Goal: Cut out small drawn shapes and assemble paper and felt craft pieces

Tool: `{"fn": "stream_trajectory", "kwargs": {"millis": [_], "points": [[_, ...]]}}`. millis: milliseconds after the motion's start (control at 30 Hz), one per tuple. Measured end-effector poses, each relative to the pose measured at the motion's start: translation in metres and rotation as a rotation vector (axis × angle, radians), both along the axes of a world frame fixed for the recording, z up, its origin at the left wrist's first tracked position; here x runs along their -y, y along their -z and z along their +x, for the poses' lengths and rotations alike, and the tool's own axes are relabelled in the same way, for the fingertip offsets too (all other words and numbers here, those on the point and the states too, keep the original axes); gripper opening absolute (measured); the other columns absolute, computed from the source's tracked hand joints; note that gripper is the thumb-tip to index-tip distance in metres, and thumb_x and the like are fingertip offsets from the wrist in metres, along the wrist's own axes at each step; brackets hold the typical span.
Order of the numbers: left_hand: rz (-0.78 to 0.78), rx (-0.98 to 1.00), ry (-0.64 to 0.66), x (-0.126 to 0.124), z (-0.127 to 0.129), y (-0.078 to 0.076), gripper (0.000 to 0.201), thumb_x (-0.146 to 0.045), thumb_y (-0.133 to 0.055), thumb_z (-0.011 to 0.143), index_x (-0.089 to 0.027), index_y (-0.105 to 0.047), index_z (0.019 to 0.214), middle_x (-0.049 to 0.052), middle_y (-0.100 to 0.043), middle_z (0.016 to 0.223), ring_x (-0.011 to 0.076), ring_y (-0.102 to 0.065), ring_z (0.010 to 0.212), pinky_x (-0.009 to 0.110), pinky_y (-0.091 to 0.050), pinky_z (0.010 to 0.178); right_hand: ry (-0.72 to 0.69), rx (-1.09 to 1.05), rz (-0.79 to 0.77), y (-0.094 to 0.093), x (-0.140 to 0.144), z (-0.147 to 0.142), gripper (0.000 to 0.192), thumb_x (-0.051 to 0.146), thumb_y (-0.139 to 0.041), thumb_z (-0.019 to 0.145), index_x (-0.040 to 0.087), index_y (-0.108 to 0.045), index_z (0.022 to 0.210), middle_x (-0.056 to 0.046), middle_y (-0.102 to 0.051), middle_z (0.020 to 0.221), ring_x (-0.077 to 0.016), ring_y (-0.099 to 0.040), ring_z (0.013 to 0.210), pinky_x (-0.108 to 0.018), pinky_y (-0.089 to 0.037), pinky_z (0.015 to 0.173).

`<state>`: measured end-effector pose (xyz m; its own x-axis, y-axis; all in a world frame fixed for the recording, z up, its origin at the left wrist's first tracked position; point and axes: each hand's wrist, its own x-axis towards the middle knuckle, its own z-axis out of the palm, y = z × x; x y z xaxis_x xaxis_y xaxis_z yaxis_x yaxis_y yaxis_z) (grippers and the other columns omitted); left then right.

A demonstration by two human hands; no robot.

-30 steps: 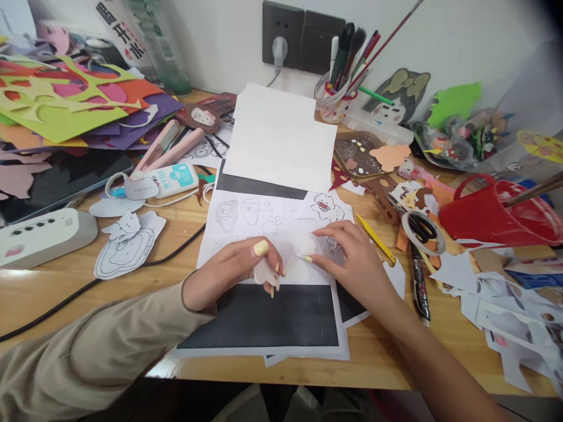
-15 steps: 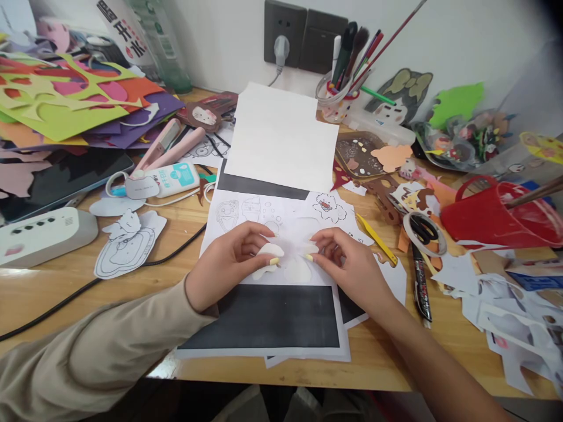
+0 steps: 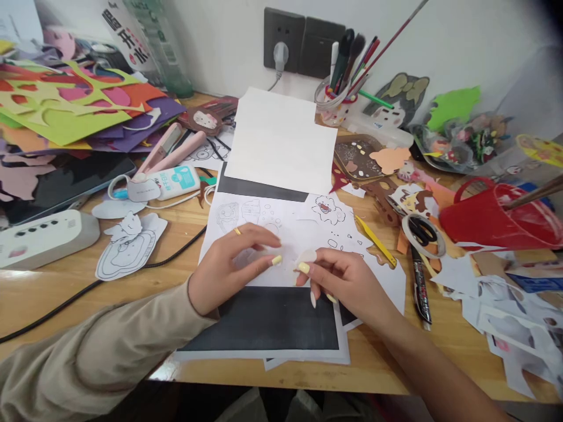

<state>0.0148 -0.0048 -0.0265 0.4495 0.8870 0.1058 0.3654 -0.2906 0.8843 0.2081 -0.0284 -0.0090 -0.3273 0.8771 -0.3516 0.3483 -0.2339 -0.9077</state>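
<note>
My right hand point(image 3: 341, 278) is closed on a small white paper cutout point(image 3: 308, 256), pinched between thumb and fingers. A second white edge shows lower down among its curled fingers; whether it is the same piece I cannot tell. To the left, my left hand point(image 3: 231, 264) has thumb and forefinger spread, with nothing visible between them. Both hands are over a printed sheet point(image 3: 253, 205) with faint line drawings and a wide black band point(image 3: 277, 319). Beside the right hand lies a paper with a cartoon drawing point(image 3: 329, 209).
A blank white sheet point(image 3: 281, 140) lies behind. On the right are a yellow cutter point(image 3: 376, 241), a black pen point(image 3: 421, 293), a tape roll point(image 3: 409, 234), scissors point(image 3: 423, 230), a red cup point(image 3: 479, 214) and paper scraps point(image 3: 505, 328). A black cable point(image 3: 79, 296) crosses the left side.
The white cutout that was in my left hand is gone from it, and its fingers have parted. My right hand has turned and moved slightly left, with a white cutout showing in its grip.
</note>
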Motion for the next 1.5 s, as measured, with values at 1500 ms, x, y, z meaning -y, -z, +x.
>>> {"fn": "stream_trajectory", "kwargs": {"millis": [1500], "points": [[-0.689, 0.275, 0.073, 0.002, 0.001, -0.005, 0.016, -0.026, -0.051, 0.075, -0.012, -0.059, 0.072, -0.001, -0.059, 0.064, 0.0044, -0.052, 0.055, 0.012, -0.043, 0.057, 0.082, -0.063, 0.056, 0.002, 0.002, -0.002, 0.018, 0.031, -0.047, 0.077, 0.017, -0.058, 0.075, 0.000, -0.061, 0.066, -0.0058, -0.045, 0.047, -0.019, -0.038, 0.047]]}}
